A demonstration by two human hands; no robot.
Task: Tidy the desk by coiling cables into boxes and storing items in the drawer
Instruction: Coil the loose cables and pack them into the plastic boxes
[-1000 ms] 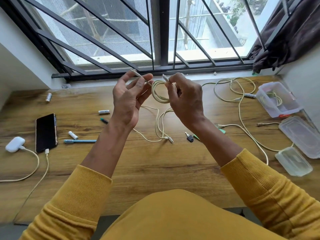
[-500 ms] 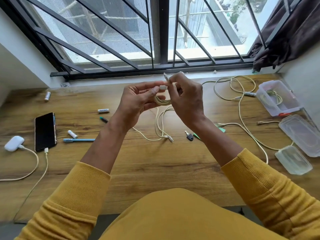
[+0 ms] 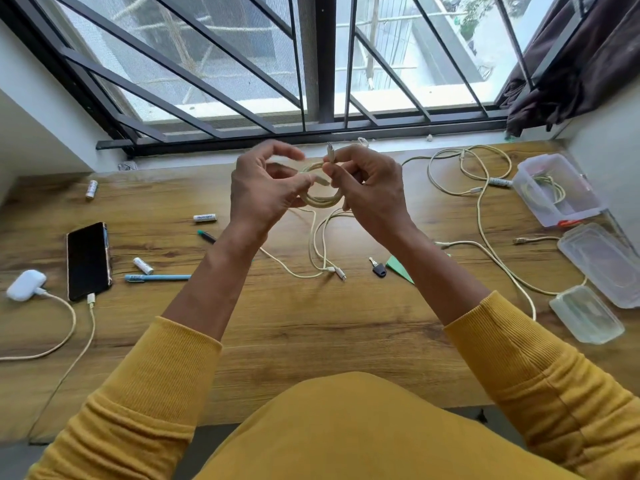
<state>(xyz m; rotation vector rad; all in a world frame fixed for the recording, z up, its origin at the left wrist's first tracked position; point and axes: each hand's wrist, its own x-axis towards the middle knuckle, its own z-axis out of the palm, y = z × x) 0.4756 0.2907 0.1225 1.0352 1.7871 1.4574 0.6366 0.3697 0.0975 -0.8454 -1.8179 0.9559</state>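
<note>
Coiled cable [image 3: 322, 199] between both hands [image 3: 263, 192]

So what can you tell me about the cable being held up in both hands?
The cream cable looks braided and is wound into a small round coil of several loops, held above the wooden desk. The right hand pinches the coil, with one pale plug end sticking up past its fingers. The left hand grips the coil's other side. Neither end is plugged into anything.
</note>
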